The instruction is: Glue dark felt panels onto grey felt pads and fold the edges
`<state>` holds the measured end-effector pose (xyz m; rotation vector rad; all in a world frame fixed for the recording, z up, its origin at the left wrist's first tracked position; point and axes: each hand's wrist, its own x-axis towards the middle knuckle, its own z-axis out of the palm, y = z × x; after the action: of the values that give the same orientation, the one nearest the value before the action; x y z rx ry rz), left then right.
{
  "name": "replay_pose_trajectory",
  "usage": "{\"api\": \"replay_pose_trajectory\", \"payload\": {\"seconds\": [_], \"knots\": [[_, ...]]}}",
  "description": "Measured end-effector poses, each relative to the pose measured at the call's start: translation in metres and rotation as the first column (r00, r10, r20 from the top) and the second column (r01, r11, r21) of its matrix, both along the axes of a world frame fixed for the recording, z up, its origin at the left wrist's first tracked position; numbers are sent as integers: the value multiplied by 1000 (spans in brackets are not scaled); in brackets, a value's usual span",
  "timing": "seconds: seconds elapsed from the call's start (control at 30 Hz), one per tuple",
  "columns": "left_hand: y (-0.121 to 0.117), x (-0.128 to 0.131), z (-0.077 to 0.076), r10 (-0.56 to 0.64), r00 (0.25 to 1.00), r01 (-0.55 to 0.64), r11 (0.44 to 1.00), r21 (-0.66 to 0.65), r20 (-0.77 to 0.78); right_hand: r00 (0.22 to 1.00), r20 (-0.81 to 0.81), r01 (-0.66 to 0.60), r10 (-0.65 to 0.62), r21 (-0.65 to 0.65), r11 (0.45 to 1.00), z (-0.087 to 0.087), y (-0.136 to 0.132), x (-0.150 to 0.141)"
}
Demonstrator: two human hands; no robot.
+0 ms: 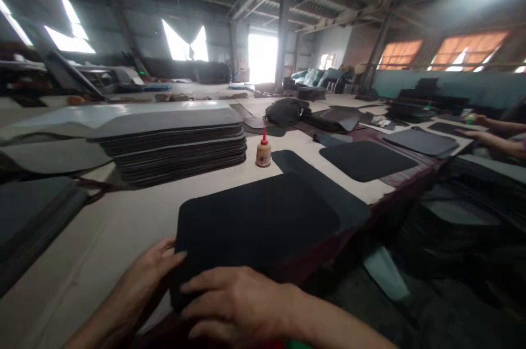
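A black sheet with rounded corners, like a floor mat [255, 217], lies in front of me over the table's near edge. My left hand [158, 264] pinches its left edge, the thumb on top and the other fingers partly hidden at the side. Across the near left corner, the fingers of my right hand [242, 302] lie stretched and slightly apart on the surface. Another dark sheet [302, 168] is partly covered by the mat. Just beyond them stands a small glue bottle [263, 155] with a red pointed nozzle.
A thick stack of dark sheets [176, 146] stands at back left, with more sheets [33, 217] at far left. One black mat [367, 160] lies to the right. A co-worker's hands [480, 132] show at far right. A steel post [285, 26] rises behind the table.
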<state>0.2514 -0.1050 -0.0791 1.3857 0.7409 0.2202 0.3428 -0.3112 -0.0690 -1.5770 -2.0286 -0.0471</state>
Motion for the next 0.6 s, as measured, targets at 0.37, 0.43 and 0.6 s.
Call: {"api": "replay_pose_trajectory", "payload": {"seconds": [0.37,0.43,0.6], "knots": [[46,-46,9,210,976,-204,973,105,-59,583,-39,812,-811,31,582,-46,-83,125],[54,-55,5,227,971,-215,967,137,-76,592,91,805,-801,-2,594,-57,-83,134],[65,-59,-4,227,970,-193,937,293,-85,629,223,768,-745,-26,640,-62,-67,145]]}}
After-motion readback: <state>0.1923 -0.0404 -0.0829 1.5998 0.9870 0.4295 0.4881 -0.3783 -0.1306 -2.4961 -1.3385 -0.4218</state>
